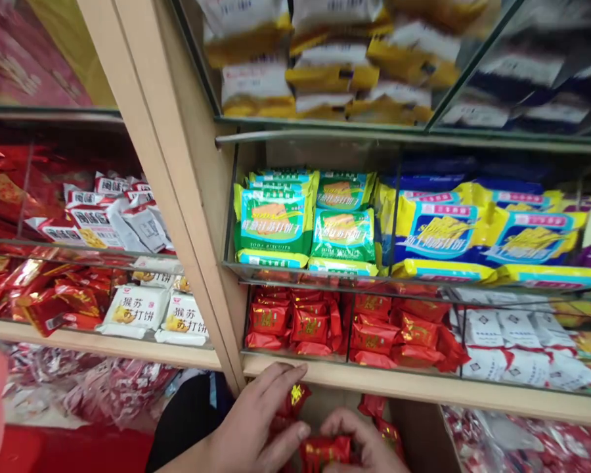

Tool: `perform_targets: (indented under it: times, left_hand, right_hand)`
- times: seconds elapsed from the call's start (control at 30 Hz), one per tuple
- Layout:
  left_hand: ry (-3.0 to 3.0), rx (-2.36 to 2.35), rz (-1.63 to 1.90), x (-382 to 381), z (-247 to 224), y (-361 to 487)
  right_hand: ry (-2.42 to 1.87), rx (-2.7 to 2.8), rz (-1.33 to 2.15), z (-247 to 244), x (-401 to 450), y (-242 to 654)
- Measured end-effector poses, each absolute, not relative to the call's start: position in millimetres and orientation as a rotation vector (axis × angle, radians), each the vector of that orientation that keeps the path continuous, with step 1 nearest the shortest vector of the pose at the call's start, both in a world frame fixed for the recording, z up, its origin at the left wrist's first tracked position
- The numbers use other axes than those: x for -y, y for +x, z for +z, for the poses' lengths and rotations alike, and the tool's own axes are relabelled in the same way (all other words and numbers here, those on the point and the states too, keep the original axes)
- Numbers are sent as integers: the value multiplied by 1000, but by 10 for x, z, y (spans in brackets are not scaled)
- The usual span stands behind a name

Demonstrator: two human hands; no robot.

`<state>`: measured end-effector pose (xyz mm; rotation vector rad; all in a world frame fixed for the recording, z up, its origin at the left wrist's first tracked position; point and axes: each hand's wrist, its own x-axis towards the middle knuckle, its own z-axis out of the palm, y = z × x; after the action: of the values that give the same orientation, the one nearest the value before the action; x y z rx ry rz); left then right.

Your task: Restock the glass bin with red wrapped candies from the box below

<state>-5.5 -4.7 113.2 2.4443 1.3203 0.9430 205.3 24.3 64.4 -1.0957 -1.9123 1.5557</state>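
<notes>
Shelving (pixel 192 197), wood frame with glass fronts, fills most of frame. Upper center: yellow-and-white packs (pixel 335 75), stacked, blurry; dark packs (pixel 536 72) at upper right, also blurry. Middle shelf, center to right: blue-and-yellow packs (pixel 440 226), then green biscuit packs (pixel 273 220) just beside them on the left. Shelf below, center: red shelf packets (pixel 268 320) in rows, white packets (pixel 485 328) to their right. Left bay: loose red packs (pixel 73 295) lower down, with cream packs (pixel 135 309) beside them; red-and-white packs (pixel 93 223) one level up. Clear-wrapped goods (pixel 118 387) at lower left, more wrapped goods (pixel 512 437) at lower right. Red surface (pixel 73 450) along bottom left; black item (pixel 190 417) near bottom center-left, can't tell what. Left hand (pixel 256 420), bottom center, reaches in from lower left, thumb and fingers apart, close to gold-printed red packet (pixel 295 397); contact unclear. Right hand (pixel 362 443), bottom center-right, fingers curled over the near red packet (pixel 325 450); can't tell if clamped, lower part cut off by frame edge. Brown box (pixel 423 433) under the shelf, right of the right hand. Small red packets (pixel 389 433) beyond the right hand, at the box's inner side.
</notes>
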Motion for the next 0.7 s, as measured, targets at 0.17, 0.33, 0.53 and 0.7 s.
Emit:
perform_targets:
  times: [0.17,0.33,0.53,0.7]
  left_hand:
    - [1915,-1179,1030,47,1025,304]
    - [1700,-1235,1251,-53,1035,475]
    - [1749,-1205,1233,-12,987,459]
    - [1996,-1281,1093,-81,1053,319]
  right_hand:
    - [-1025,1396,1412,858,-134,1939]
    - [-1255,1233,1043,647,-175,1734]
    - [-1232,1159,1139,588,-176,1794]
    - [-1121,1193,1270,651,16,1912]
